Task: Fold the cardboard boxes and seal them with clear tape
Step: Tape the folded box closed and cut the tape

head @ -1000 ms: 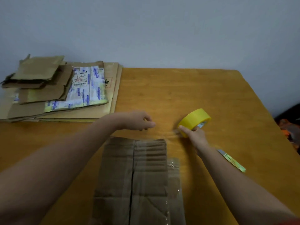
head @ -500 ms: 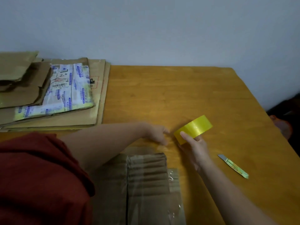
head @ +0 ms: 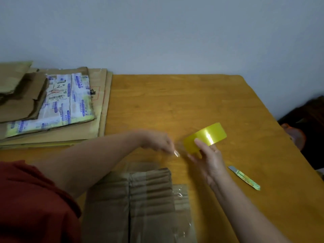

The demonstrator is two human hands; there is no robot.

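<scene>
Head view. Gripping the yellow tape roll (head: 205, 137) with the right hand (head: 208, 162) above the wooden table (head: 175, 102), thumb across the shiny face, fingers curled behind. Pinching the loose end of clear tape (head: 176, 152) between fingertips of the left hand (head: 157, 142), just left of the roll; blurred, so hard to read finger by finger. Below both hands, at the near edge: folded cardboard box (head: 138, 199) with a taped seam, left corner hidden behind the left forearm and a red sleeve (head: 31, 199). Right of the right wrist, apart from it: green-handled cutter (head: 244, 178), lying flat. Far left: stack of flattened cardboard (head: 52, 106), printed labels on top.
</scene>
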